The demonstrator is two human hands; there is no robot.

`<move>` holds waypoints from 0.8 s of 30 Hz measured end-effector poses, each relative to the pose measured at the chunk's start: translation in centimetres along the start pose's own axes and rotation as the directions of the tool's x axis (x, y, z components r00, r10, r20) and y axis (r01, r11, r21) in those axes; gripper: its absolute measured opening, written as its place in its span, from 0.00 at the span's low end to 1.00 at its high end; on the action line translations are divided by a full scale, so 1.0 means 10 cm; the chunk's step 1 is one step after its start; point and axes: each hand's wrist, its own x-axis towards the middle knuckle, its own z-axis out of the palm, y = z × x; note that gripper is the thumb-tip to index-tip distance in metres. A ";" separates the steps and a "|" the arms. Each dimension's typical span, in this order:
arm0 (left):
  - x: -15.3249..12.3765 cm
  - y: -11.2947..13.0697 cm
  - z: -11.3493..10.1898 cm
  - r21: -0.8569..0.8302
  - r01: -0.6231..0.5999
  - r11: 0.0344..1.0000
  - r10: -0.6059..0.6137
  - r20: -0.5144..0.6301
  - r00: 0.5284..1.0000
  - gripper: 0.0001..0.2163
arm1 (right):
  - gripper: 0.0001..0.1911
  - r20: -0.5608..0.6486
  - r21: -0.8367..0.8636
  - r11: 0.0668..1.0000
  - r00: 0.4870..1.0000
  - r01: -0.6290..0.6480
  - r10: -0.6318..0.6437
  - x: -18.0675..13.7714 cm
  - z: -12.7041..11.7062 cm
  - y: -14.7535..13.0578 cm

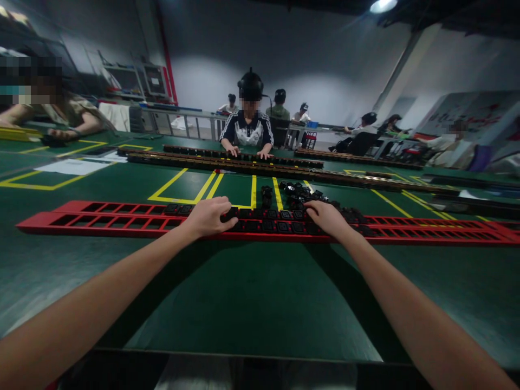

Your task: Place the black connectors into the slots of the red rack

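Observation:
Two long red slotted frames lie side by side across the green table. Black square parts fill the slots along their middle. My left hand rests over the frames, its fingers and thumb curled round a black square part in the far row. To its right, my right hand has its fingers bent together at the far row, beside the filled slots. What lies under those right fingertips is hidden. A loose heap of black parts sits just beyond the right hand, with a single black part left of it.
Long dark strips lie across the table farther back. A co-worker sits opposite with both hands on them. Another person sits at the left. White paper and yellow tape lines mark the green tabletop.

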 end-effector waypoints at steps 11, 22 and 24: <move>0.04 0.12 0.01 0.000 -0.013 1.000 0.013 0.079 0.997 0.00 | 0.19 -0.010 0.006 1.000 1.000 0.007 -0.007 0.01 0.02 0.02; 0.04 0.16 -0.01 0.061 -0.013 0.998 0.003 0.148 0.989 0.10 | 0.18 -0.001 0.011 1.000 1.000 0.002 -0.002 0.00 0.01 0.01; 0.04 0.18 -0.03 0.076 -0.006 0.997 -0.007 0.162 0.987 0.11 | 0.18 -0.003 0.016 1.000 1.000 0.004 -0.004 0.00 0.01 0.01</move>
